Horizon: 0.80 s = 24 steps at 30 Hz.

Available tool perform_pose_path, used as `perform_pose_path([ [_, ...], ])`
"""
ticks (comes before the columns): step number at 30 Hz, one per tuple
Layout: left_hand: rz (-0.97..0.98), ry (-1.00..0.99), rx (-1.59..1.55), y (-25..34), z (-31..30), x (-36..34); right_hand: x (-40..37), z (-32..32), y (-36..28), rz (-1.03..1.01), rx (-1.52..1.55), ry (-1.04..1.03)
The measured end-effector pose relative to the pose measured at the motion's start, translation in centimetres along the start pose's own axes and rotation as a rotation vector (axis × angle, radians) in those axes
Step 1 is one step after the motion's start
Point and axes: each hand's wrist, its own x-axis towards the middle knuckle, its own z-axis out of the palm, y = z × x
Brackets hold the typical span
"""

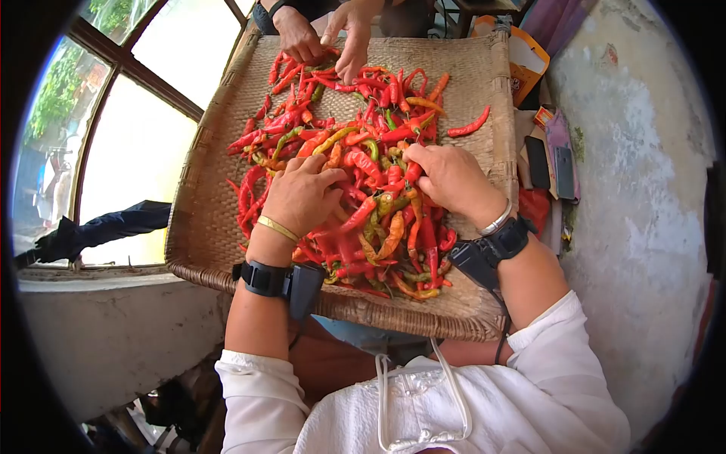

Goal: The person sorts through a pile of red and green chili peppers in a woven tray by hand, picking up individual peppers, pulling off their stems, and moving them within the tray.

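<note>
A large heap of chili peppers (389, 234), mostly red with some green and orange ones, lies on a woven tray (473, 299). My left hand (304, 195) is at the heap's left side, its fingers bent down and closed on a red chili pepper (357, 215); some fingertips are hidden. On the heap's right side, my right hand (454, 180) pinches a red chili pepper (413, 172) between thumb and fingers. One red chili pepper (469, 122) lies apart on the tray's right. Both my wrists wear black straps with boxes.
Another person's hands (333, 38) work in the peppers at the tray's far end. A window (121, 136) is on the left, with a dark folded umbrella-like object (113, 231) by it. Phones (563, 172) and an orange box (527, 64) sit right, beside a plaster wall (635, 189).
</note>
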Motion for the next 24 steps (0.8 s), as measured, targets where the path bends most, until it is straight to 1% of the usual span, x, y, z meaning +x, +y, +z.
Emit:
perform_pose_path([
  [2,-0.006,-0.032,-0.006,-0.3,-0.2,0.0,-0.1,-0.7,0.3,0.046,-0.073,-0.128],
  [3,-0.005,-0.035,-0.006,-0.4,-0.4,-0.1,-0.1,-0.9,0.6,0.049,-0.071,-0.129],
  [6,-0.108,-0.072,-0.047,-0.7,-0.6,-0.4,-0.4,-2.0,1.5,0.082,-0.061,-0.259],
  [7,-0.108,-0.073,-0.045,-0.9,-0.5,-0.4,-0.5,-2.2,1.8,0.081,-0.060,-0.258],
  [9,-0.132,-0.059,-0.013,-0.8,-0.7,-0.3,-0.7,-2.7,2.0,-0.014,0.079,-0.141],
  [10,-0.131,-0.064,-0.012,-0.3,-1.2,-0.3,-0.7,-3.2,1.8,-0.025,0.121,-0.096],
  [11,-0.124,-0.022,0.111,0.3,-1.8,-0.2,-0.7,-3.8,1.4,-0.023,0.124,-0.096],
  [12,-0.116,0.023,0.233,1.2,-2.4,0.0,-0.6,-4.4,1.0,-0.031,0.126,-0.043],
  [13,-0.116,0.021,0.233,1.7,-2.4,0.2,-0.6,-4.6,0.8,-0.038,0.127,0.010],
  [14,-0.064,0.175,0.114,2.1,-2.4,0.5,-0.6,-4.2,1.3,-0.082,0.102,0.097],
  [15,-0.012,0.330,-0.006,2.5,-2.3,0.8,-0.5,-4.3,0.9,-0.082,0.102,0.095],
  [16,0.110,0.392,-0.195,2.6,-1.8,1.1,-0.3,-4.6,0.4,-0.004,0.187,0.150],
  [17,0.108,0.394,-0.197,3.2,-1.6,1.3,-0.1,-4.7,-0.1,0.074,0.270,0.204],
  [18,0.097,0.330,-0.469,4.0,-1.5,1.5,0.1,-4.5,-0.3,0.089,0.473,0.255],
  [19,0.085,0.260,-0.739,4.7,-1.4,1.6,0.3,-4.6,-0.7,0.088,0.473,0.252],
  [20,0.082,0.260,-0.740,5.2,-1.7,1.7,0.5,-4.9,-1.3,0.146,0.743,0.177],
  [21,0.067,0.137,-0.758,5.6,-2.1,1.7,0.6,-5.0,-1.9,0.204,1.013,0.096],
  [22,0.051,0.015,-0.773,5.7,-2.4,1.7,0.6,-4.7,-2.2,0.203,1.015,0.093],
  [23,0.048,0.017,-0.772,5.5,-2.1,1.7,0.6,-4.5,-2.6,0.201,1.158,0.083],
  [24,0.008,-0.091,-0.884,5.3,-1.6,1.7,0.7,-4.4,-2.7,0.199,1.300,0.071],
])
